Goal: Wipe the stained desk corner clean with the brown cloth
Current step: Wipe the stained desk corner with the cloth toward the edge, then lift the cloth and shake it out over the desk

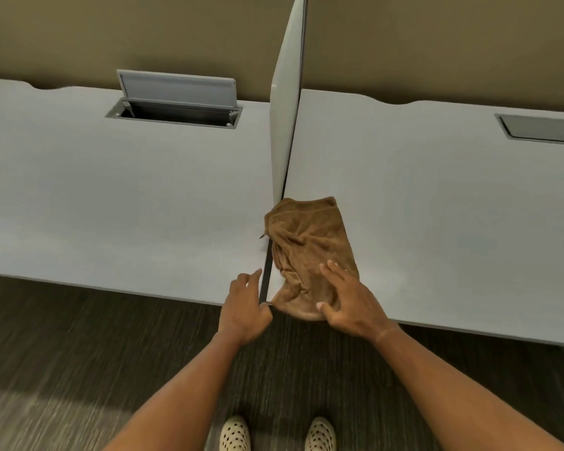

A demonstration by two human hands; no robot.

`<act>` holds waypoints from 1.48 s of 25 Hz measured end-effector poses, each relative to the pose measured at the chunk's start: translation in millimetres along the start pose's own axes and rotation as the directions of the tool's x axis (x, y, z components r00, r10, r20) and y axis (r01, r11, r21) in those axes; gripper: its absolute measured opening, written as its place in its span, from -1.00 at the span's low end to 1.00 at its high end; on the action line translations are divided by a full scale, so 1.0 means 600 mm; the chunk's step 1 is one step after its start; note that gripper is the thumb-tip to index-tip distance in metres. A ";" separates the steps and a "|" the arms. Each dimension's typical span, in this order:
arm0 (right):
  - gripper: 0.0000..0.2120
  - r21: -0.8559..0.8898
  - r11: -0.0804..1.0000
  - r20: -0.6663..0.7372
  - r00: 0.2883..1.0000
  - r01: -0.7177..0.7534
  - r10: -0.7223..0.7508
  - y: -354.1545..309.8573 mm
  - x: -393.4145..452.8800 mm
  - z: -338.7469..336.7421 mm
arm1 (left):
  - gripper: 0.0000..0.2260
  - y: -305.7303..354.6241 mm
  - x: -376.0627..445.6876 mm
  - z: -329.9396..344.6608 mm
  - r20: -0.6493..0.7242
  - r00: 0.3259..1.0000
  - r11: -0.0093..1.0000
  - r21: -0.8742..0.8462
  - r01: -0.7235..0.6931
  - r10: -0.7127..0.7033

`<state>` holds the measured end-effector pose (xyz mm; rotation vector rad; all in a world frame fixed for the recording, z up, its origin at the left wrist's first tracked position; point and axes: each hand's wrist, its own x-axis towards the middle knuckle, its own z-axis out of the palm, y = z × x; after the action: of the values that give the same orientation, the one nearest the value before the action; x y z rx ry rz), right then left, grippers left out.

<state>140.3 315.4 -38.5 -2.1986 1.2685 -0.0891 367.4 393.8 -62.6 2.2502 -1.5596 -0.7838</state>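
Presently, two grey worktops stand side by side, parted by a narrow dark gap (267, 271) and, farther back, by an upright grey divider panel (285, 125). The brown cloth (310, 252) lies crumpled on the near left corner of the right worktop (437, 196), its left edge running along the gap and its far end just reaching the foot of the divider. Its near end hangs slightly over the front edge.

The right hand (345, 301) lies flat on the near part of the cloth, palm down, fingers (334, 271) spread and pressing the fabric against the surface; the thumb rests at the cloth's near edge. The left hand (245, 307) sits at the near right corner of the left worktop (111, 203), beside the gap, fingers loosely curled with the index extended toward the gap; it holds nothing and does not touch the cloth.

No distinct stain can be made out around the cloth. On the left worktop a cable hatch (176, 102) stands open with its lid raised; a closed hatch (541, 128) lies flush in the right one. Dark wood-pattern floor (79, 353) and two pale spotted shoes (235, 434) show below.
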 end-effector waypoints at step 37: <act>-0.74 0.127 0.992 -0.361 0.932 0.027 0.021 -0.002 -0.047 -0.174 | -0.87 0.159 -0.043 -0.126 -0.277 0.944 0.866 -0.499 0.017 -0.179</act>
<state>90.4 291.1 54.1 -2.1335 1.4079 -0.5878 331.4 377.3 55.3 1.9617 -0.9664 -0.7045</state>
